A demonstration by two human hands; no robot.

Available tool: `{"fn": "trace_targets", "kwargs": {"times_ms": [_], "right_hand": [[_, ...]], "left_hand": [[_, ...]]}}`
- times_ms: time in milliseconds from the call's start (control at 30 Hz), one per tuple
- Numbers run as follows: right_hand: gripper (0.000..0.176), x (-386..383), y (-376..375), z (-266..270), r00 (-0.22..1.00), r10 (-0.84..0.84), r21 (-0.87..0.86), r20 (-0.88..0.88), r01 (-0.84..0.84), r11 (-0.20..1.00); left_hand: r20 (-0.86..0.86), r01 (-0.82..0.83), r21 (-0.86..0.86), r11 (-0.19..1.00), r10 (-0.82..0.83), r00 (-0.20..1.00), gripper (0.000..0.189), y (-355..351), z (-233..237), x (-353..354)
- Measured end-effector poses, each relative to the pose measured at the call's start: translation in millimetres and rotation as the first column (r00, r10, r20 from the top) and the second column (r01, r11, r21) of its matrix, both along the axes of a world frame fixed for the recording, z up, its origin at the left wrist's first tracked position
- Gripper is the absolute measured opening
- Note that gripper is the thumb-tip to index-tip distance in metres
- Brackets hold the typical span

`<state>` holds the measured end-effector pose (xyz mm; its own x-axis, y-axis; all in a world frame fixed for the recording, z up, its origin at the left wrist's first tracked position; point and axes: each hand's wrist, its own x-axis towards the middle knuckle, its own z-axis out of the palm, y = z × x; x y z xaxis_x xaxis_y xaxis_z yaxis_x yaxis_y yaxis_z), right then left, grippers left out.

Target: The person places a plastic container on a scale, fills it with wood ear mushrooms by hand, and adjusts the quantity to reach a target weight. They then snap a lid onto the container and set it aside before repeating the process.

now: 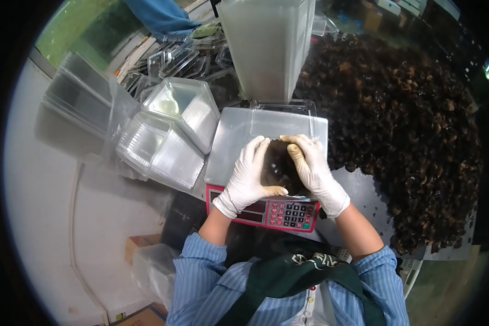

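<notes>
My left hand (246, 181), in a white glove, grips the left side of a clear plastic box (280, 169) filled with dark brown pieces. My right hand (316, 173), gloved too, wraps round its right side, the thumb lying over the top. Between my hands, the box overlaps the front of a digital scale's metal pan (228, 142). Below it shows the scale's red panel (259, 213) with a keypad, partly hidden by my left wrist. An open clear lid (282, 110) reaches across the back of the pan.
A big heap of dark, curled dried fungus (402, 119) spreads over the table on the right. Nested clear boxes (168, 146) lie at the left, beside a long bagged stack (79, 103). A tall stack of containers (269, 49) stands behind the scale. Loose clear boxes (185, 57) lie further back.
</notes>
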<state>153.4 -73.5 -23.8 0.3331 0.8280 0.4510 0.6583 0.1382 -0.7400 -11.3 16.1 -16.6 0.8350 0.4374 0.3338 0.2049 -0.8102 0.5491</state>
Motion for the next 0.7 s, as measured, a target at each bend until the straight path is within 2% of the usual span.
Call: {"fn": "trace_targets", "kwargs": {"times_ms": [33,167,267,300,333,367,400,433,500,533,567,600,700], "right_hand": [[0.021,1,-6,10,0.992,-0.042,0.004,0.116,0.042,0.999],[0.025,7,-14,15,0.897,-0.032,-0.007,0.440,0.039,0.999],[0.025,12,-15,15,0.949,0.003,-0.076,0.315,0.022,0.997],[0.026,14,-15,12,0.996,0.001,-0.039,0.091,0.002,0.999],[0.028,16,-15,6,0.990,0.009,0.001,-0.139,-0.009,1.000],[0.030,17,-15,3,0.933,0.026,0.043,-0.360,-0.011,0.999],[0.037,18,-17,9,0.896,0.018,0.086,-0.444,0.023,0.996],[0.037,21,-20,12,0.862,0.032,0.112,-0.505,0.029,0.993],[0.039,32,-30,10,0.798,0.069,0.189,-0.598,0.057,0.980],[0.039,35,-40,12,0.753,0.038,0.162,-0.657,0.091,0.983],[0.039,42,-49,5,0.775,0.001,0.146,-0.632,0.117,0.982],[0.039,49,-58,-3,0.796,-0.035,0.130,-0.605,0.142,0.981],[0.038,64,-98,-21,0.751,-0.181,-0.016,-0.636,0.222,0.975]], "left_hand": [[0.020,0.008,-0.027,1.000,-0.007,1.000,0.114,1,-1,-2],[0.083,0.071,-0.101,0.992,-0.063,0.995,0.121,5,-1,-9],[0.151,0.081,-0.132,0.988,-0.061,0.987,0.119,5,0,-13],[0.174,0.078,-0.142,0.987,-0.053,0.983,0.117,5,0,-15],[0.184,0.048,-0.153,0.987,-0.019,0.983,0.114,4,2,-17],[0.193,0.018,-0.164,0.986,0.014,0.981,0.110,4,4,-20],[0.202,-0.012,-0.176,0.984,0.048,0.978,0.107,4,7,-23],[0.220,-0.058,-0.146,0.988,0.089,0.971,0.095,5,8,-27],[0.250,-0.115,-0.240,0.964,0.176,0.952,0.087,7,7,-35],[0.263,-0.143,-0.285,0.948,0.221,0.939,0.083,8,7,-38],[0.289,-0.166,-0.243,0.956,0.235,0.928,0.069,9,8,-42],[0.295,-0.190,-0.248,0.950,0.261,0.919,0.066,11,8,-46],[0.323,-0.254,-0.272,0.928,0.336,0.885,0.053,14,10,-59]]}}
